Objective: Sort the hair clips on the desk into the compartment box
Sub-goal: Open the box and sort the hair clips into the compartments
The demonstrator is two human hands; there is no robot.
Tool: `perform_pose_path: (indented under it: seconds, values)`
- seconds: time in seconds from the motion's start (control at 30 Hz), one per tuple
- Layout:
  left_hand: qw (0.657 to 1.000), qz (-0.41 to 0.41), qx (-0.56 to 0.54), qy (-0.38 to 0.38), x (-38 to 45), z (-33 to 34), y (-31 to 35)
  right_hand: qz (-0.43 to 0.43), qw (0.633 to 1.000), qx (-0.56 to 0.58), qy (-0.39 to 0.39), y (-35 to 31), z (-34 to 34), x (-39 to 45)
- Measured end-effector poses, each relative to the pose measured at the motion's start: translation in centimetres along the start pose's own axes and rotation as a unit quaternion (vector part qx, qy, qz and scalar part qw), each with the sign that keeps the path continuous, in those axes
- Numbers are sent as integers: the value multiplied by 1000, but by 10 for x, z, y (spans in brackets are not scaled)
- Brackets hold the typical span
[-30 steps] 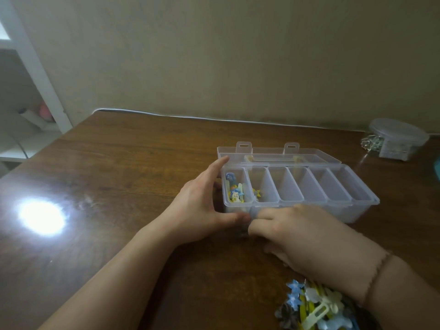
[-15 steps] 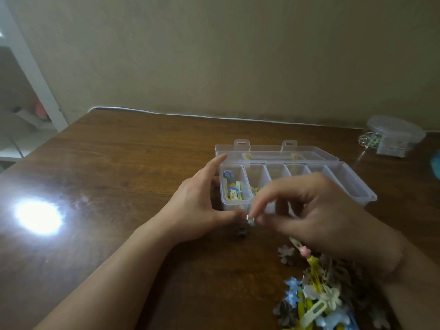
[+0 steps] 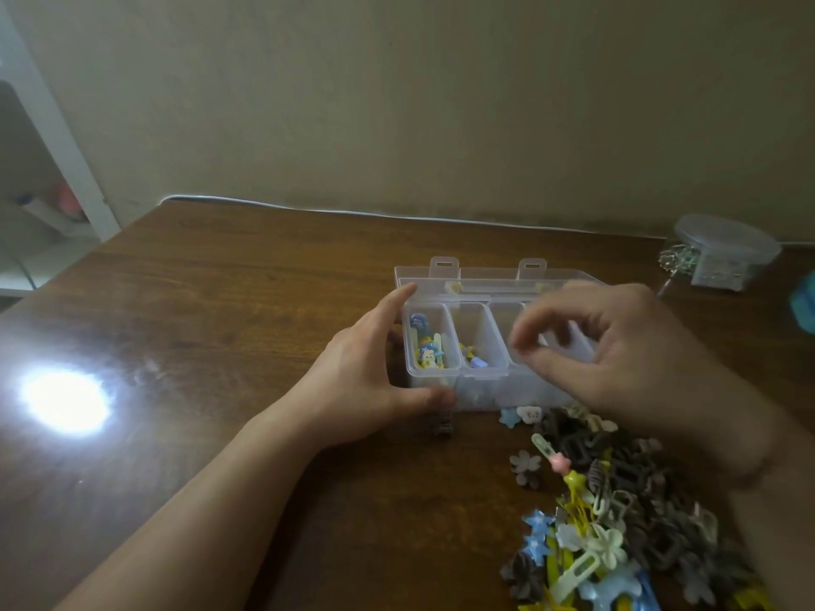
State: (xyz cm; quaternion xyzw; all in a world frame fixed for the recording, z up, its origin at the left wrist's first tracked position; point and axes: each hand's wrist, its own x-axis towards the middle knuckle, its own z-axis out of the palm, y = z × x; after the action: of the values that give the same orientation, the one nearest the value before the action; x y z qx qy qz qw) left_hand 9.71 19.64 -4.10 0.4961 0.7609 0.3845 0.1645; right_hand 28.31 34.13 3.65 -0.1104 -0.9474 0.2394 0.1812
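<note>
While the left hand [image 3: 370, 372] steadies the box [image 3: 476, 392] by its end, the right hand [image 3: 617, 350] hovers over it with fingers pinched, maybe holding a clip too blurry to see, which could drop into the wrong slot, missing the pile [image 3: 617, 522].

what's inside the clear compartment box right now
The compartment box shows colourful hair clips in its leftmost section and a few in the next. The right hand covers the sections further right.
</note>
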Motion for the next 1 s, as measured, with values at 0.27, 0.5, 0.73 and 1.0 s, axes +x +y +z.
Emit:
perform_pose_path:
  seconds: [0.27,0.5,0.73,1.0]
  values:
    - [1000,-6,4,-2,1,1,1,44,917,-340,-203,-14,13,-15]
    - [1000,-7,3,-2,1,1,1,31,934,-258,-247,-7,10,-10]
    - [1000,-3,6,1,1,1,1,0,986,167,-4,-4,-19,-4]
    - [1000,4,8,1,1,1,-1,-15,998,-51,19,14,25,4]
